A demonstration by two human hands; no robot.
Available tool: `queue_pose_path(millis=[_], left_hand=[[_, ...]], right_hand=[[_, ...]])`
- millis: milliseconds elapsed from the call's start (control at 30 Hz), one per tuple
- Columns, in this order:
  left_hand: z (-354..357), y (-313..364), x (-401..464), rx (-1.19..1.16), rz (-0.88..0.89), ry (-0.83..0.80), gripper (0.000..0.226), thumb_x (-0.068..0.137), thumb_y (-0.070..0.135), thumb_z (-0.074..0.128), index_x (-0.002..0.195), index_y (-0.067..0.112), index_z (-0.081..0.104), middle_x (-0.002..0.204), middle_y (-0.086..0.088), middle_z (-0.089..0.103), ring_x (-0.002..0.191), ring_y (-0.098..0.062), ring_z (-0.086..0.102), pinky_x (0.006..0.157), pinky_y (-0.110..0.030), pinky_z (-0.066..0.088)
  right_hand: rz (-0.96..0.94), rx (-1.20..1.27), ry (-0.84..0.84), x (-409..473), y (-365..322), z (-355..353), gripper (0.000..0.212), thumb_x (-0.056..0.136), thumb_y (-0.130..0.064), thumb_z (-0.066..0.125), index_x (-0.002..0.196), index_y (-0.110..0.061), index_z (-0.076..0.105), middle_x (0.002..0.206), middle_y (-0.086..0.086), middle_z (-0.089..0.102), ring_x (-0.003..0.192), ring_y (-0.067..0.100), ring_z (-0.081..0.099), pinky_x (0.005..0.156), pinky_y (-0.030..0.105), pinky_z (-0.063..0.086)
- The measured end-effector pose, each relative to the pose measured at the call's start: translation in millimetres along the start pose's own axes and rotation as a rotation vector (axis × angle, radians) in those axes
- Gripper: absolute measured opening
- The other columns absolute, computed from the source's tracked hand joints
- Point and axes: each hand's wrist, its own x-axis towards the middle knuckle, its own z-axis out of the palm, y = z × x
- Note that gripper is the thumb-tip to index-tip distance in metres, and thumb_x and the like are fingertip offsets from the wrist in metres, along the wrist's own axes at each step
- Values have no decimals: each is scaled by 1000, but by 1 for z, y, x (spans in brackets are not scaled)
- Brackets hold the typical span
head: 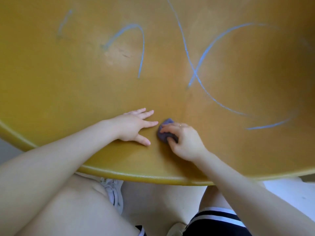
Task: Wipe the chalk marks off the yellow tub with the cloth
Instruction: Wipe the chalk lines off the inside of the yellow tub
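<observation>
The right hand (185, 142) bunches the cloth (164, 132) tight against the near wall of the yellow tub (68, 86), likely for pressure, while the left hand (134, 126) lies flat beside it, fingers spread, probably steadying; chalk marks (196, 72) lie farther off.

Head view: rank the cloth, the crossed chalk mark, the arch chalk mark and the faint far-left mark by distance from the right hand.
1. cloth, gripped in the right hand
2. crossed chalk mark, above it
3. arch chalk mark, upper centre
4. faint far-left mark, top left
</observation>
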Motion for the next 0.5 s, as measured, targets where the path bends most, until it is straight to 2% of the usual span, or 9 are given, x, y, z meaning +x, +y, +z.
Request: queue_pose_path(millis=[133,233,300,400,433,500], left_hand=[[-6,9,0,46,-48,-83,95,75,66,56,149,34,5,156,5,-16,144,-17,-12,118,-37,7],[-7,17,-1,68,-70,-93,104,71,70,57,149,29,2,156,6,-16,144,-18,-12,117,-37,7],[-5,21,-2,108,-38,-55,107,70,71,57,150,25,3,157,7,-13,144,-16,-11,116,-34,6],[1,26,-6,117,-15,-57,116,67,72,60,150,20,-2,156,7,-15,144,-13,-10,116,-31,5],[2,27,-7,121,-18,-59,119,65,73,61,150,19,-3,156,6,-16,144,-13,-10,116,-31,6],[1,29,-7,136,-30,-57,124,62,74,62,150,18,-4,156,5,-16,144,-13,-9,116,-30,7]], right_hand=[[-112,110,-122,-56,-19,1,32,76,-23,50,98,-13,71,108,4,68,102,14,57,92,17,35],[-204,62,-163,-52,-1,-6,25,80,-15,54,99,-8,70,106,9,68,101,18,57,92,19,37],[-167,-78,-85,-34,24,-12,25,75,-7,57,97,-8,70,103,11,69,96,26,62,87,26,44],[67,-238,135,-7,52,-24,28,69,-6,55,93,-8,71,99,12,70,88,33,65,79,38,50],[113,-261,172,-4,53,-25,27,68,-5,56,90,-7,71,96,12,70,85,34,65,76,39,51],[82,-290,216,-10,42,-17,24,65,-5,57,85,-7,71,90,12,70,80,33,66,71,37,52]])
